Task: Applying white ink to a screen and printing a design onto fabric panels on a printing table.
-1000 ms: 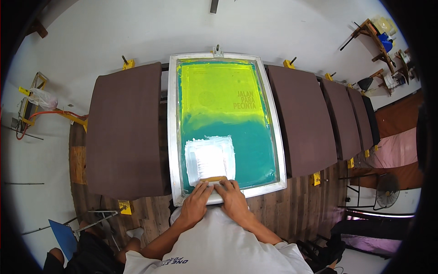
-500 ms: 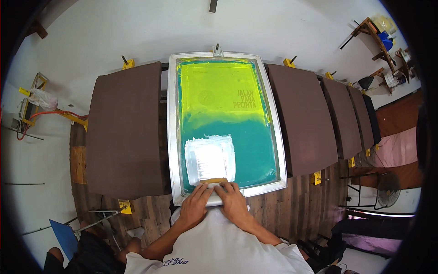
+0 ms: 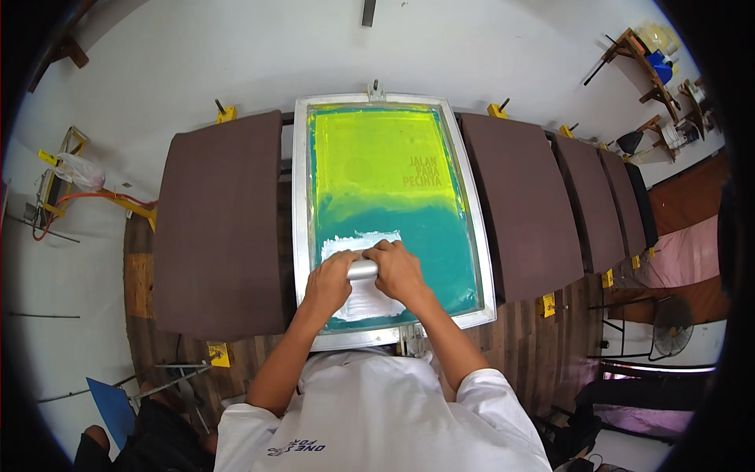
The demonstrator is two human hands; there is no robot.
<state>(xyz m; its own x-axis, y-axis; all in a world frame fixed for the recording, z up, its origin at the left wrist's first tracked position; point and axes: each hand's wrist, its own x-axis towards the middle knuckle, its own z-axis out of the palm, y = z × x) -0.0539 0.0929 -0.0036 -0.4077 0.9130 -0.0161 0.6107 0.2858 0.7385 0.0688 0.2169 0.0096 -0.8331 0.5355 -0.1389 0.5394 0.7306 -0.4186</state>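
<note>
A silk-screen frame (image 3: 483, 259) with silver metal sides lies in front of me. Its mesh is yellow-green at the far half and teal (image 3: 440, 252) at the near half. White ink (image 3: 366, 303) covers a rough rectangle at the near left of the mesh. Across that white patch stands a squeegee (image 3: 363, 270) with a silver metal handle. My left hand (image 3: 329, 282) grips its left end, and my right hand (image 3: 398, 270) grips its right end. Both sets of fingers curl over the top; the blade is hidden.
Brown fabric-covered boards flank the frame, one at left (image 3: 220, 228) and several at right (image 3: 523, 212), with yellow clamps (image 3: 548, 305) at their edges. A hinge clamp (image 3: 376, 92) holds the frame's far side. A fan (image 3: 672, 324) stands at right; another person's legs (image 3: 145, 433) show at lower left.
Both hands have pushed the squeegee away from me, from the frame's near edge to the upper part of the white ink patch. My arms are more stretched out.
</note>
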